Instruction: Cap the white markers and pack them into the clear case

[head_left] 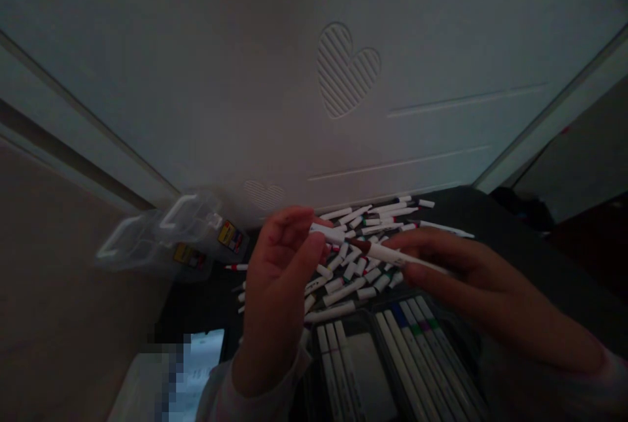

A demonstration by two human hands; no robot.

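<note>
In the head view my left hand (282, 271) pinches a white marker cap (328, 234) between thumb and fingers. My right hand (456, 271) grips a white marker (392, 255) by its barrel, with a dark brown band near its tip end. The cap and the brown end meet or nearly meet; I cannot tell whether they are joined. Behind and below both hands lies a loose pile of white markers and caps (343, 288), partly hidden by my fingers.
Closest to me, a dark case (375, 330) holds rows of white markers. Two clear plastic boxes (191, 212) with yellow labels stand at the left. A lit phone (203, 363) lies at the lower left. A white panel (245, 82) with embossed hearts rises behind the dark surface.
</note>
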